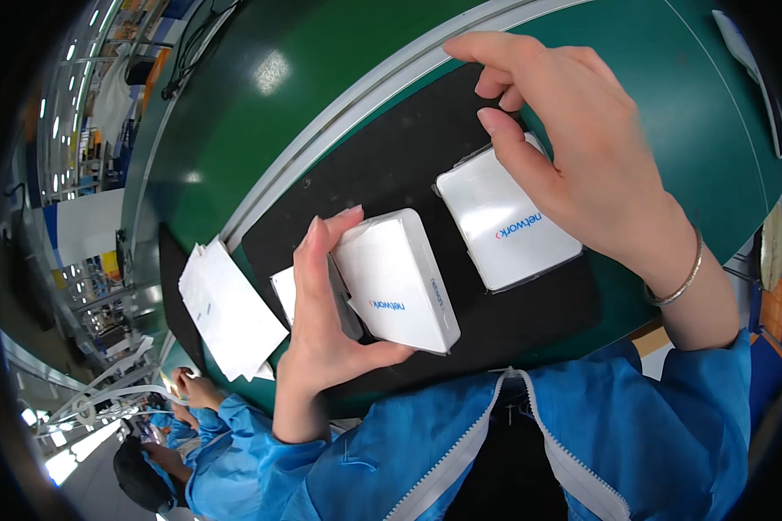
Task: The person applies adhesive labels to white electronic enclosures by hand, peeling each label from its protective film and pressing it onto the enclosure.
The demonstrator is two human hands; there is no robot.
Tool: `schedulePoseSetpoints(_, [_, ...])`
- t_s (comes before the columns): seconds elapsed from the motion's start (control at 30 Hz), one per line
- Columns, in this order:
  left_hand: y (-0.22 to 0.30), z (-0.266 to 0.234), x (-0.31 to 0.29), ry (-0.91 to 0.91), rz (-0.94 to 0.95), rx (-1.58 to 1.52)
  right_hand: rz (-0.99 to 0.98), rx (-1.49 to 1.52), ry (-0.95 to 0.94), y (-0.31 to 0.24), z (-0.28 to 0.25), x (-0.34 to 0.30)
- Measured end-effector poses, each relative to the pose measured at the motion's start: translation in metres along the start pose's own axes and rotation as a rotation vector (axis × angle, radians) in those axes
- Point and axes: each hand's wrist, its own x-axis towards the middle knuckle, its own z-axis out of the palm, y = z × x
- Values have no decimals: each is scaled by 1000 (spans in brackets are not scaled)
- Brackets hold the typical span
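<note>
My left hand is wrapped round a white box with blue lettering, tilted over the black mat. Its fingers lie along the far left side and the thumb presses the near edge. Behind those fingers a white piece and a dark grey part show only in part, so I cannot tell what they are. Over a second white box hovers my right hand, thumb and index finger apart, with nothing visible between them. That second box lies flat on the mat in a shiny clear wrap, its upper right corner hidden by the hand.
White sheets lie piled left of the mat. A pale metal rail curves across the green tabletop beyond it. Black cables rest at the far left. At lower left sits a co-worker in a blue sleeve, hands near the table edge.
</note>
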Motion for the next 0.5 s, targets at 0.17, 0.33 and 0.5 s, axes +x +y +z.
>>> schedulePoseSetpoints(0.17, [2, 1, -1, 34, 15, -150, -41, 46, 52, -5, -12, 6])
schedulePoseSetpoints(0.33, [-1, 2, -1, 13, -12, -141, -69, -1, 86, -5, -13, 4])
schedulePoseSetpoints(0.5, [-2, 5, -1, 39, 8, -153, -52, 37, 68, -7, -7, 5])
